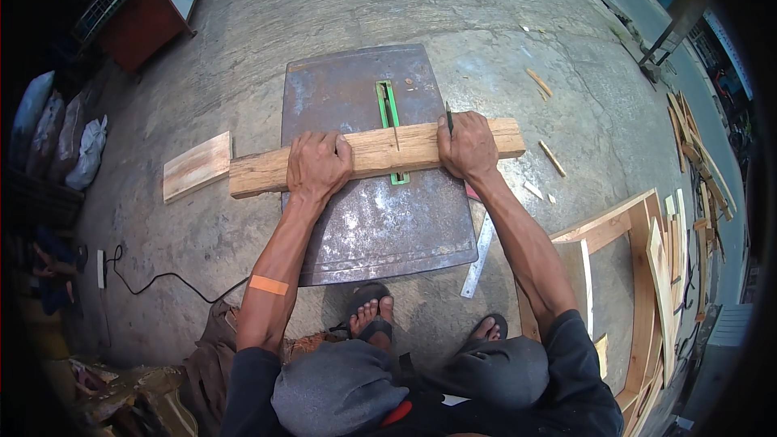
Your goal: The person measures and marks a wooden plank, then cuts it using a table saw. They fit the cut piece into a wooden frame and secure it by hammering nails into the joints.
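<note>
Head view, read from left to right: sacks (48,133) stand at the far left by a red cabinet (146,20); a power strip with a black cable (154,279) lies on the concrete floor (243,32); a short board (197,166) rests on the floor just beside the left end of a long plank (380,152); the plank lies crosswise on the metal top of a table saw (372,218), overhanging it on both sides and crossing the green blade slot (388,105), with a thin cut line showing at its middle; the left hand (318,166) is clamped over the plank left of the slot, fingers curled over the far edge; an orange plaster (269,285) sits on the left forearm; the right hand (467,146) grips the plank right of the slot and also pinches a pencil (448,117) that points away from the person; a metal ruler (479,255) lies on the floor against the saw's right side; the person's sandalled feet (372,316) stand at the near edge; wood scraps (553,158) are scattered further right; wooden frames (639,275) and stacked strips fill the right margin.
</note>
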A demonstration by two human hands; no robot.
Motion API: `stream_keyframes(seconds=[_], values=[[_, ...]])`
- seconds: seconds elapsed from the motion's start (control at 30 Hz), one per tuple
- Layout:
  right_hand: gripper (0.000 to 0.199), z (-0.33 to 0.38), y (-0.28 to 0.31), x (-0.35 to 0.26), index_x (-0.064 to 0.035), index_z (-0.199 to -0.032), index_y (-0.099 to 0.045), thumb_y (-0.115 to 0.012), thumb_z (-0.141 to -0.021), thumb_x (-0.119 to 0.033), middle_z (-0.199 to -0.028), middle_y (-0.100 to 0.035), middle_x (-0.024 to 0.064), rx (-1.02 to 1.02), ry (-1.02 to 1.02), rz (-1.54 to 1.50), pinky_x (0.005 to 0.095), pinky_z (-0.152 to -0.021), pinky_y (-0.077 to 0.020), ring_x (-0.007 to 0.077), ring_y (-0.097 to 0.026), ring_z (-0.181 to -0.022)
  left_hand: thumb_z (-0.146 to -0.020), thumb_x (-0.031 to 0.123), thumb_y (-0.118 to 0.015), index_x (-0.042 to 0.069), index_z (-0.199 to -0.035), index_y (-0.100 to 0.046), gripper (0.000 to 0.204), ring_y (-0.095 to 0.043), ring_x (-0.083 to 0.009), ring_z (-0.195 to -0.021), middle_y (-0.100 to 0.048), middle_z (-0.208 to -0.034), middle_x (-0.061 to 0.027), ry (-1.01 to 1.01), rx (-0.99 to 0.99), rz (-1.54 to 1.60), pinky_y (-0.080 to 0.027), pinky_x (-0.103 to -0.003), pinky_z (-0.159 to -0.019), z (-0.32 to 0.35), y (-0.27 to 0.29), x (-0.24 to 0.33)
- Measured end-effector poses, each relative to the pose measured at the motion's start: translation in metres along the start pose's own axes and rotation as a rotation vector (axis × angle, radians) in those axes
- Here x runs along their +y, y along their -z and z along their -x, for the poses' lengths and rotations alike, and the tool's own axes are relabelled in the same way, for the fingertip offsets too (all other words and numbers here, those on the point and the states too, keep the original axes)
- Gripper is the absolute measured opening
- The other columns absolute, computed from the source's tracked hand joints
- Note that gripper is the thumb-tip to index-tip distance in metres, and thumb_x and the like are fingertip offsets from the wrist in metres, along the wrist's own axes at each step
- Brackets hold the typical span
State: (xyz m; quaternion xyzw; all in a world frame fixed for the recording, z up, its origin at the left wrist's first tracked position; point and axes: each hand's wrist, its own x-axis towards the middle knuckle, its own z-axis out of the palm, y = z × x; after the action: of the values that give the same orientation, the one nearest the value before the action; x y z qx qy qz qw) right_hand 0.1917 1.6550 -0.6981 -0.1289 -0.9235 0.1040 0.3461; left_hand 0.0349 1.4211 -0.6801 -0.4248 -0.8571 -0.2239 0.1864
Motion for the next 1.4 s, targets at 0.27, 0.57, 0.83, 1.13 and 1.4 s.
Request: stream_keyframes(seconds=[0.27,0.57,0.83,1.13,1.4], values=[[0.025,-0.0004,-0.0016,0.0005,0.0009,-0.077,-0.066,-0.058,-0.093,-0.017,-0.078,-0.067,0.0184,0.032,0.01,-0.008,0.0453,-0.083,-0.0483,0.0347,-0.063,-0.079,-0.089,0.019,-0.055,0.002,-0.08,-0.073,0.027,-0.064,-0.0352,-0.081,-0.072,-0.085,-0.0178,0.0,-0.009,-0.014,-0.049,-0.044,-0.083,-0.0015,0.0008,0.0],[0.025,-0.0017,-0.002,0.0011,0.0014,-0.078,-0.067,-0.058,-0.093,-0.017,-0.079,-0.068,0.0188,0.013,-0.005,-0.006,0.0452,-0.084,-0.0483,0.0348,-0.064,-0.08,-0.089,0.018,-0.055,0.002,-0.081,-0.074,0.026,-0.065,-0.0348,-0.081,-0.072,-0.085,-0.0178,0.006,0.009,0.008,-0.049,-0.044,-0.082,-0.0022,-0.0016,-0.0012],[0.026,-0.0036,-0.0019,0.0018,0.0016,-0.079,-0.068,-0.058,-0.093,-0.018,-0.079,-0.068,0.0189,0.001,-0.017,-0.002,0.0448,-0.086,-0.0486,0.0349,-0.064,-0.082,-0.089,0.018,-0.056,0.002,-0.08,-0.074,0.026,-0.065,-0.0349,-0.081,-0.072,-0.084,-0.0179,-0.001,0.007,0.003,-0.049,-0.044,-0.082,-0.0049,-0.0033,-0.0019],[0.025,-0.0039,-0.0026,0.0023,0.0005,-0.079,-0.067,-0.059,-0.093,-0.018,-0.077,-0.068,0.0181,0.005,-0.003,0.006,0.0449,-0.085,-0.0485,0.0344,-0.064,-0.08,-0.09,0.019,-0.056,0.001,-0.081,-0.073,0.027,-0.065,-0.0351,-0.082,-0.072,-0.084,-0.0181,-0.008,-0.022,-0.01,-0.049,-0.044,-0.083,-0.0058,-0.0017,-0.0025],[0.025,-0.0062,-0.0015,0.0028,0.0003,-0.077,-0.067,-0.059,-0.093,-0.017,-0.077,-0.068,0.0178,0.009,0.003,0.011,0.0451,-0.084,-0.0485,0.0341,-0.064,-0.08,-0.091,0.021,-0.055,0.001,-0.085,-0.074,0.028,-0.064,-0.0345,-0.081,-0.071,-0.083,-0.0177,-0.002,-0.021,-0.007,-0.049,-0.045,-0.082,-0.0041,0.0017,0.0008]])
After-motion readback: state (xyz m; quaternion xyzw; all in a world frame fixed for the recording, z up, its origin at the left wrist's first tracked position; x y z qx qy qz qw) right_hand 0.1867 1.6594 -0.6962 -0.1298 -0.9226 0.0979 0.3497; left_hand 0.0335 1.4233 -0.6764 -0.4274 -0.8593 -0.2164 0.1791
